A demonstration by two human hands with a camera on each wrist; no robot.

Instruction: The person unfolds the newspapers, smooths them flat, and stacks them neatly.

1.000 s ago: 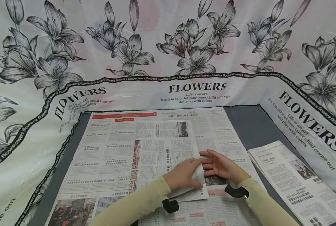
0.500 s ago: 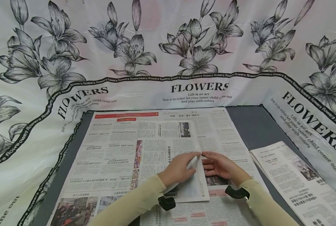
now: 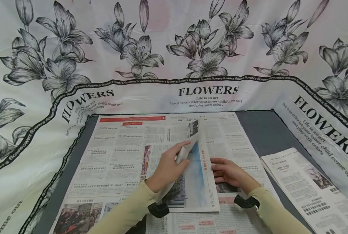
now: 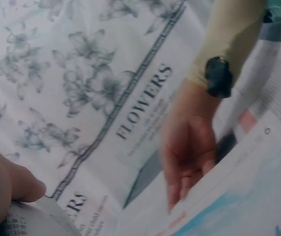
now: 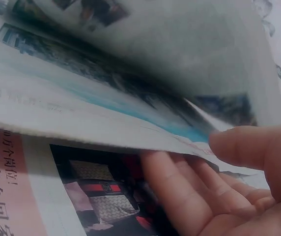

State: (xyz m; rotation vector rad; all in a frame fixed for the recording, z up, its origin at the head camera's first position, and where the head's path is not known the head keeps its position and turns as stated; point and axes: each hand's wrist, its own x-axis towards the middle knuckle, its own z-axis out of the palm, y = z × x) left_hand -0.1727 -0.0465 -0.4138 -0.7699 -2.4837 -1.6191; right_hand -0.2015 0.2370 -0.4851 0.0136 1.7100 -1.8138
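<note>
A folded newspaper (image 3: 210,195) lies in the middle of a larger spread newspaper (image 3: 103,162). My left hand (image 3: 166,167) pinches the right edge of its top sheet and holds it curled up toward the left. Under the raised sheet shows a page with a blue picture (image 3: 195,165). My right hand (image 3: 229,174) is at the folded newspaper's right edge. In the right wrist view, the right fingers (image 5: 175,191) reach straight under the lower layers' edge, with the thumb above. The left wrist view shows only part of the left hand (image 4: 8,187).
Another folded newspaper stack (image 3: 308,188) lies at the right on the grey table (image 3: 256,130). A white flower-printed cloth (image 3: 144,96) stands around the back and sides. Both wrists wear a black band (image 3: 158,209).
My left hand has moved left and a little away from me, peeling the top sheet back and uncovering the blue-pictured page. My right hand has stayed at the right edge.
</note>
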